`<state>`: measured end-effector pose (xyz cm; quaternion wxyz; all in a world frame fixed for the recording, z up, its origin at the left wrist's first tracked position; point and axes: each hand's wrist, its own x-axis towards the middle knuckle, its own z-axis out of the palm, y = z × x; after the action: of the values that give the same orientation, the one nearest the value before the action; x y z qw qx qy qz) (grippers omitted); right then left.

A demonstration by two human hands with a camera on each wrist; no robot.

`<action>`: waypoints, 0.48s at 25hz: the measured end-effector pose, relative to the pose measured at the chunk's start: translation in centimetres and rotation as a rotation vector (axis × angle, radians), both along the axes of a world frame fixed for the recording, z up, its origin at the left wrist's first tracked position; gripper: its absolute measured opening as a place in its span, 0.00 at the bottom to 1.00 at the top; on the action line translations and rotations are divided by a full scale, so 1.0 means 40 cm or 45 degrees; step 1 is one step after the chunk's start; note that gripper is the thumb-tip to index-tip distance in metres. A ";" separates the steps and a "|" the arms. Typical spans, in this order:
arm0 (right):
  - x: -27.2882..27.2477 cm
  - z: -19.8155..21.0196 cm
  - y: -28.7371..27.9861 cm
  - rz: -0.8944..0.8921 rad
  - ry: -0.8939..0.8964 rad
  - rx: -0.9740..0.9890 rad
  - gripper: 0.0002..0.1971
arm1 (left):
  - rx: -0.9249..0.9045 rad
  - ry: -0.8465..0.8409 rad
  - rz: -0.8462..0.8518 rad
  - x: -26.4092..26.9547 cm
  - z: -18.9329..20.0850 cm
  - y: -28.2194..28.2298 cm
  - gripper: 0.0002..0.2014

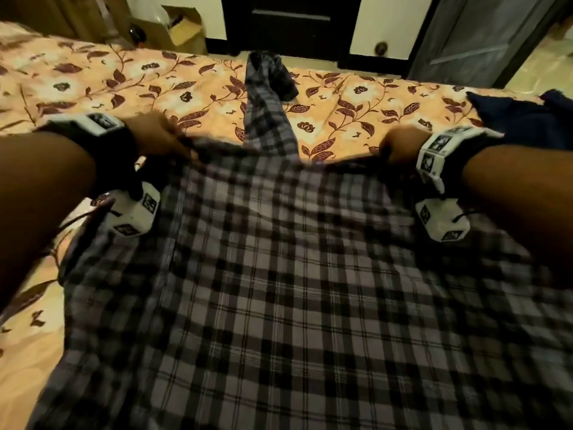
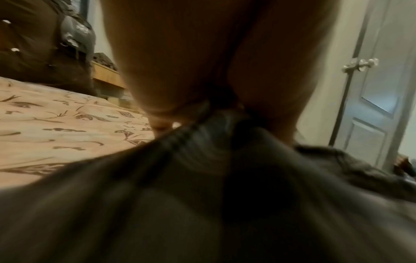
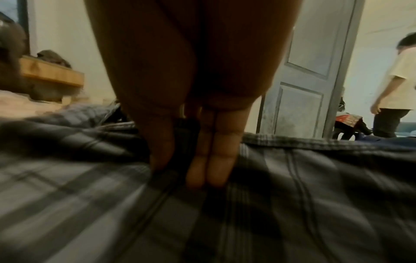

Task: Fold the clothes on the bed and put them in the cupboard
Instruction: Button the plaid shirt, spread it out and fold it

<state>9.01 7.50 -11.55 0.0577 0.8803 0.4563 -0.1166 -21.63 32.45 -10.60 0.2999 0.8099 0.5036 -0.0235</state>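
A grey and black checked shirt [image 1: 279, 290] lies spread over the near half of the bed [image 1: 93, 79], one sleeve [image 1: 266, 97] trailing toward the far edge. My left hand [image 1: 164, 138] pinches the shirt's far edge on the left; the left wrist view shows the cloth [image 2: 202, 178] bunched between thumb and fingers [image 2: 162, 122]. My right hand [image 1: 400, 144] grips the same edge on the right; in the right wrist view thumb and fingers [image 3: 211, 165] close on a fold of the shirt [image 3: 315, 195].
A dark blue garment [image 1: 521, 116] lies at the bed's right edge. Beyond the bed are a cardboard box [image 1: 183, 26], a dark cabinet [image 1: 291, 23] and an open grey door [image 1: 465, 38]. Another person [image 3: 396, 89] stands in the doorway.
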 end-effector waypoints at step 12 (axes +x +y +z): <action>-0.243 -0.081 -0.613 -0.202 0.233 0.348 0.27 | 0.303 -0.206 0.234 -0.513 -0.078 -0.398 0.30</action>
<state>-0.70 -17.01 -14.79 -0.1138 0.8988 0.4005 -0.1371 -42.14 16.53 -13.74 0.2425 0.7895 0.5489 0.1291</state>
